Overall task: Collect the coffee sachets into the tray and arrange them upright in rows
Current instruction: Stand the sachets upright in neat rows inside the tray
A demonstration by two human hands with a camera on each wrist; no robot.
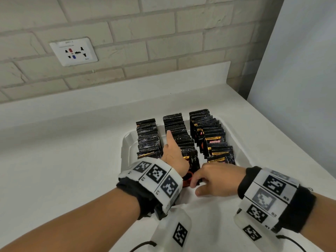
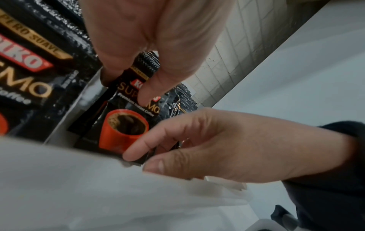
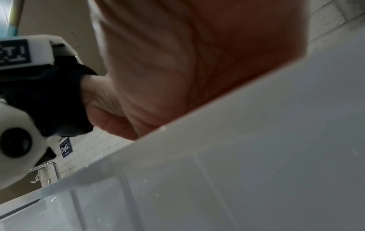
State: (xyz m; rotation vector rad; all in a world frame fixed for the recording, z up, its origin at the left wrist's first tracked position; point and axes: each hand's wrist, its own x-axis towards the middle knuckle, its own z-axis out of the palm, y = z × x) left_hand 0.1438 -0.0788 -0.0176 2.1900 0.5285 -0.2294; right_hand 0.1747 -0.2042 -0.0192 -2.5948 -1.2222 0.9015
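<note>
Black foil coffee sachets (image 1: 174,128) stand upright in three rows inside a white tray (image 1: 127,142) at the centre of the head view, on a white table (image 1: 63,151) below a brick wall with a socket plate (image 1: 73,51) at upper left. The left hand (image 1: 174,155) lies along the middle row, its thumb stretched up over the sachet tops and its fingers hidden on the far side of the front sachet (image 1: 190,171). The right hand (image 1: 216,179), just right of it at lower centre, curls its fingers onto that same sachet's lower edge. Both wrists wear white marker bands (image 1: 154,175).

From the left wrist view, the front sachet (image 2: 126,118), printed with an orange cup, sits at mid-frame just behind the blurred tray rim (image 2: 79,179). The left hand (image 2: 154,39) comes down from the top, thumb and a finger pinching the sachet near its crimped upper edge. The right hand (image 2: 227,145) enters from the right, a fingertip and thumb closed on the sachet's bottom corner. More sachets (image 2: 25,67) fill the left edge.

The right wrist view shows only the right hand's (image 3: 197,62) palm at top, above the pale tray wall (image 3: 256,156); its fingers are hidden. The other wrist's camera (image 3: 17,140) is at left.
</note>
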